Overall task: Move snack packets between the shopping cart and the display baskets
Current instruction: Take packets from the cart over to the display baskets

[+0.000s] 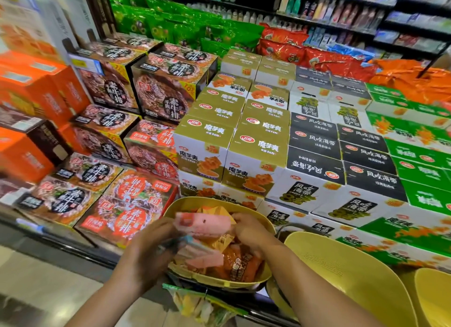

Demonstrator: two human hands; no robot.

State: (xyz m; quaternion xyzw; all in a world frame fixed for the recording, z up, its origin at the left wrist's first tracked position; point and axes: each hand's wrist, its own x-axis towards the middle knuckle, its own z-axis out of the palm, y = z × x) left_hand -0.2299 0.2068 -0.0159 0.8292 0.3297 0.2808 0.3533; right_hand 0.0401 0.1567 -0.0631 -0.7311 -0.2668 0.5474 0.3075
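Left hand (pixel 148 243) curled on a pink snack packet (pixel 203 225), gripping its left end. Right hand (pixel 246 229) pinches the packet's other end. Packet held just above the yellow display basket (pixel 264 219), over loose orange packets (pixel 240 263). Judged light, soft, crinkly film, likely slippery; the sealed end seams give the surest hold. Stacked snack boxes (pixel 256 146) behind.

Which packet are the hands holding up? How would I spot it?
Find the round yellow basket below the stacked snack boxes. Over it, the left hand and right hand hold a pale pink packet; the packets under it are mostly orange and gold.
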